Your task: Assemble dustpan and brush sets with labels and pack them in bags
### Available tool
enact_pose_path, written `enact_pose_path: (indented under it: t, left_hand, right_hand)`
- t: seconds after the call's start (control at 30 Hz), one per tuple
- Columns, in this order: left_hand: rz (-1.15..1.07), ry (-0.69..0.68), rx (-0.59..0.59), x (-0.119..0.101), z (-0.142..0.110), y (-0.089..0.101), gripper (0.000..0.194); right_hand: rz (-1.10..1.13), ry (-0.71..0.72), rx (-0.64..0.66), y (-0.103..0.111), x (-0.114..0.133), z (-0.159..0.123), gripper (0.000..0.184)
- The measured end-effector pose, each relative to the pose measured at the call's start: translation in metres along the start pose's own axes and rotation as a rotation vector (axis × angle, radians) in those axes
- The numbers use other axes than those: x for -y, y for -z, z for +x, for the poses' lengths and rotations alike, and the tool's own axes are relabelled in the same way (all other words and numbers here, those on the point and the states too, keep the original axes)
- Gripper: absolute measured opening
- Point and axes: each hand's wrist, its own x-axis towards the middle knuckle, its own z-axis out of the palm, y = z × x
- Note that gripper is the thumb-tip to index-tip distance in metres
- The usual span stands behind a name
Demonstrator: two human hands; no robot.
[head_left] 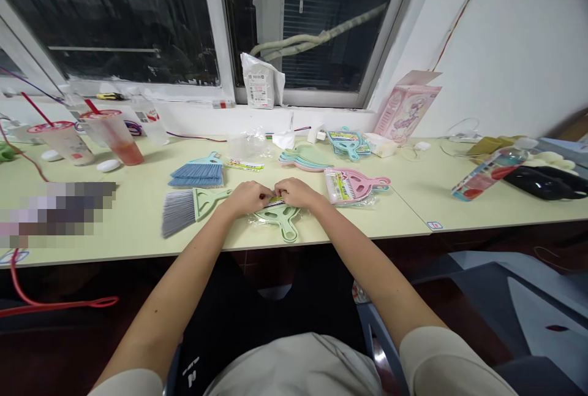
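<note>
Fingers [263, 190] of the left hand [249, 197] and right hand [296, 192] pinch the upper edge of a crinkled clear packet [258, 219] around a hard green dustpan [279, 217] on a pale yellow table [390, 223]. Left of the dustpan lie gray-bristled [178, 213] and blue-bristled brooms [197, 174]; right, a glossy pink set [359, 185]; beyond it, dark windows [138, 22].

At this pale table [395, 224], the left hand [250, 198] and right hand [294, 192] nearly meet, fingers curled at a clear plastic bag [257, 220] around a green dustpan [277, 215], handle pointing toward six o'clock; from those hands, I see a gray-bristled brush [180, 211] at nine; a blue-bristled brush [197, 174] at ten; stacked dustpans [309, 156] at one; a packaged pink dustpan [358, 185] at three; farther off, a pink carton [405, 108] at two.
</note>
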Motion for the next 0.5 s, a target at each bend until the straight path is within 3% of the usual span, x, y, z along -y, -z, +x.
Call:
enact_pose_path:
  t: [0.5]
  left_hand:
    - [-0.048,0.056,0.019,0.000,0.002,-0.001,0.019]
  right_hand:
    - [-0.161,-0.151,0.101,-0.001,0.013,0.007,0.022]
